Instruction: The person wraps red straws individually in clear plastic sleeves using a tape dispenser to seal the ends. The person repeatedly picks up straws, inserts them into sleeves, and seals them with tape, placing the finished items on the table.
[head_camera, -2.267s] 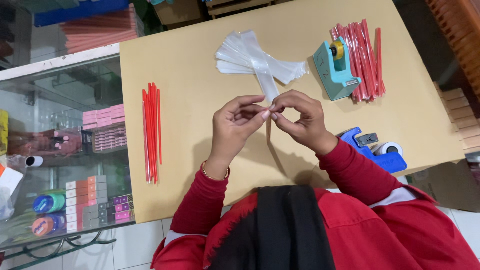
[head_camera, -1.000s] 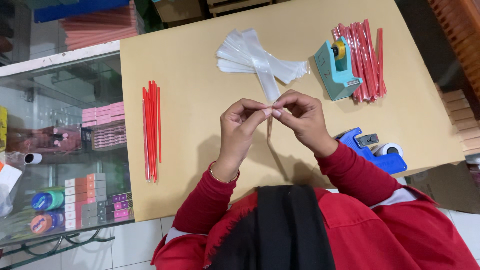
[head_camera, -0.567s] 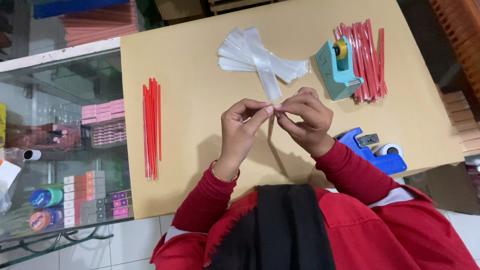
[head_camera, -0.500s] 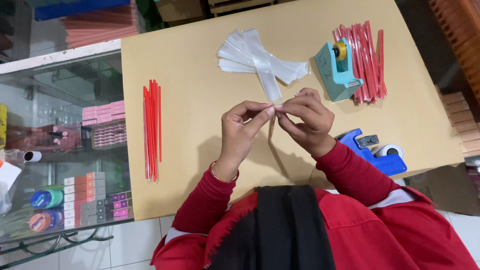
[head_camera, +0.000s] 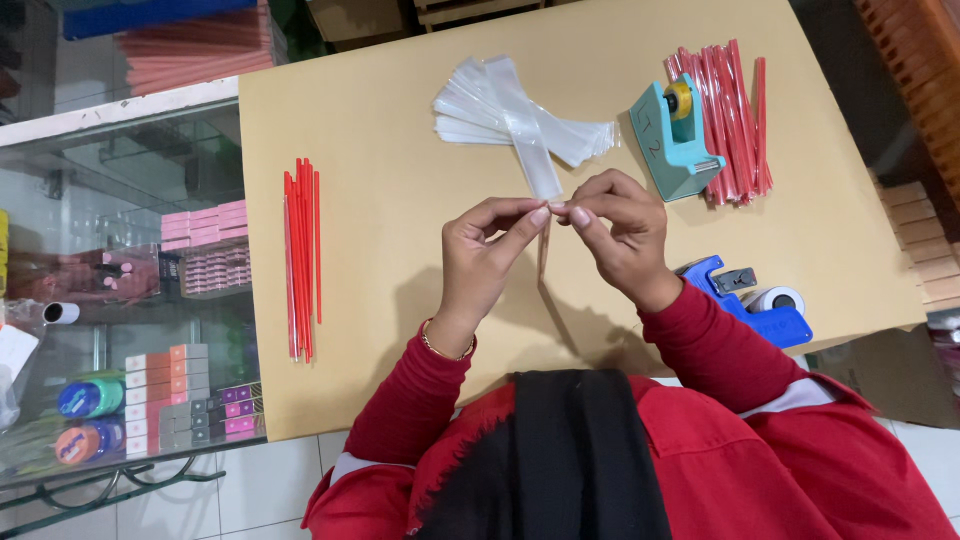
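Clear plastic sleeve (head_camera: 537, 172) pinched at its near end between left hand (head_camera: 482, 250) and right hand (head_camera: 622, 232), fingers clamped on it above bench (head_camera: 400, 120). Sleeve pile (head_camera: 490, 105) just beyond; red sticks (head_camera: 302, 255) left, teal tape dispenser (head_camera: 672, 135) right.

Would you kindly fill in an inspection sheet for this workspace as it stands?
Surface: tan tabletop.
Job's things: thin clear sleeve pinched at its top between both hands; pile of clear sleeves beyond.
Clutter: red sticks at left; more red sticks behind teal tape dispenser; blue tape dispenser.
Fingers: left hand and right hand pinching.
Cables: nothing seen.
Surroundings: glass display case with small boxes.
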